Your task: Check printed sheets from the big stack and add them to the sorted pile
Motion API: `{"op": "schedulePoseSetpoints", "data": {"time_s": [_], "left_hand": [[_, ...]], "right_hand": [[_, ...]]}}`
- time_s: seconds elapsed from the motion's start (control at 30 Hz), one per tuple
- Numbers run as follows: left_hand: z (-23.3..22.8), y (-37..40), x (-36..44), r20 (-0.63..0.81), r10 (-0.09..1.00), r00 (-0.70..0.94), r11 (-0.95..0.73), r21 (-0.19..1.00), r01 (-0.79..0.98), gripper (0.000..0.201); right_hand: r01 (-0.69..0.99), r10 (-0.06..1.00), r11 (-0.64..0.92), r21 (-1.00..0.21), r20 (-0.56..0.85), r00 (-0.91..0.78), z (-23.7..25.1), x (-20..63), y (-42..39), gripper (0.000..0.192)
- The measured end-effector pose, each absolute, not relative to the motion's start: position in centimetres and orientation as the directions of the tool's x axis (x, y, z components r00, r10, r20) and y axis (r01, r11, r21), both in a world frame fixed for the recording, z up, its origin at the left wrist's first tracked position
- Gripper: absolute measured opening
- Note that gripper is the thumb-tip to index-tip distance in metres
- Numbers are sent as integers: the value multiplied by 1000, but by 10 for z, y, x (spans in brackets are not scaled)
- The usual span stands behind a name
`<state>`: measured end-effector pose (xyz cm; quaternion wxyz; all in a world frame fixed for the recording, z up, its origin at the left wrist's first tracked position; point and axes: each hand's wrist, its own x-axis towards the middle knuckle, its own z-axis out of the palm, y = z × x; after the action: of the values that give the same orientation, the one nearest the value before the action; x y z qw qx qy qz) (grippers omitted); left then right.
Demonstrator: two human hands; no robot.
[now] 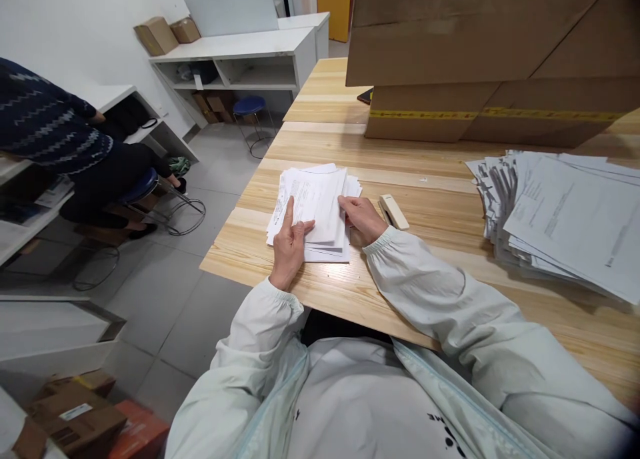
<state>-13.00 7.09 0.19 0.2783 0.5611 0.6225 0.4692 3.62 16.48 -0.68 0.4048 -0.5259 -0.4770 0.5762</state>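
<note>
A small stack of printed papers [327,252] lies near the table's front left corner, its sheets not quite lined up. My left hand [289,247] rests on the left part of the stack, index finger stretched forward and thumb apart, with nothing gripped. At the stack's right side my right hand [365,219] pinches the edge of the top sheets of paper [325,202]; its lower fingers are hidden. A cream stapler [394,212] lies on the table just right of my right hand, apart from it.
A thick, uneven pile of papers [575,225] occupies the right side of the wooden table [430,179]. Large cardboard boxes [480,45] stand behind, beside a dark phone-like object [365,97]. At left, a person [60,132] sits on a stool; a blue stool [249,105] stands farther back.
</note>
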Motion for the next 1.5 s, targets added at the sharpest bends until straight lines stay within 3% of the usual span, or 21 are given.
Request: {"op": "schedulePoseSetpoints", "data": {"time_s": [0.1,0.2,0.3,0.4,0.53,0.73,0.97,1.5], "left_hand": [[2,75,-132,101,979,-178,-23,919,392,57],[7,87,-137,12,993,-115,39,903,428,42],[19,102,-140,-55,998,-39,67,871,486,42],[32,110,-137,-45,998,-41,60,794,605,43],[38,113,-131,-3,995,-102,72,729,680,41],[28,115,-134,1,996,-91,57,768,638,35],[20,119,-137,7,995,-96,54,786,616,32],[16,119,-138,-10,994,-105,70,812,579,34]], "right_hand": [[4,971,-202,-979,-201,-132,-9,35,163,39],[-35,970,-197,-980,-190,-153,-8,32,160,42],[-65,977,-117,-991,-103,-185,-8,28,157,45],[-69,977,-17,-997,-2,-213,-11,26,155,38],[-49,963,3,-999,16,-268,-18,27,153,33],[-32,971,49,-998,55,-234,-23,28,154,34],[-128,961,-35,-991,2,-275,-26,29,156,56],[-60,957,13,-998,30,-289,-20,29,155,63]]}}
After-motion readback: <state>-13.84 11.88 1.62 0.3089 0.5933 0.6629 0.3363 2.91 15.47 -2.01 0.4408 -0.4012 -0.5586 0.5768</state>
